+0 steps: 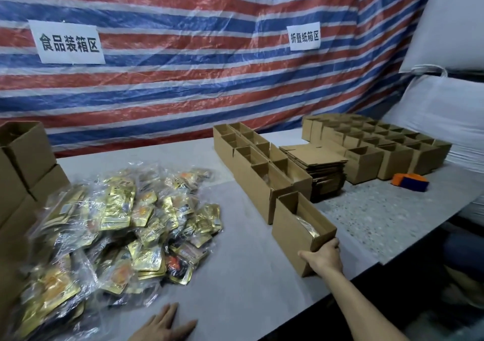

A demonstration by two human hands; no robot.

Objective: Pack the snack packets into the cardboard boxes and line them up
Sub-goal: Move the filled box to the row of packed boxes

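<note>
A heap of gold snack packets point(125, 222) in clear plastic lies on the left of the grey table point(248, 275). My right hand point(323, 258) grips the near end of an open cardboard box point(293, 225) with a gold packet inside it. That box stands at the near end of a line of open cardboard boxes point(251, 162) running away toward the wall. My left hand point(163, 325) rests flat on the table at the bottom edge, fingers spread, holding nothing.
A stack of flat cardboard blanks point(318, 167) lies right of the line. Behind it stand several empty open boxes point(379, 144). An orange and blue object point(410, 182) lies near them. Larger cartons point(23, 162) are stacked at far left. The table's edge runs diagonally at right.
</note>
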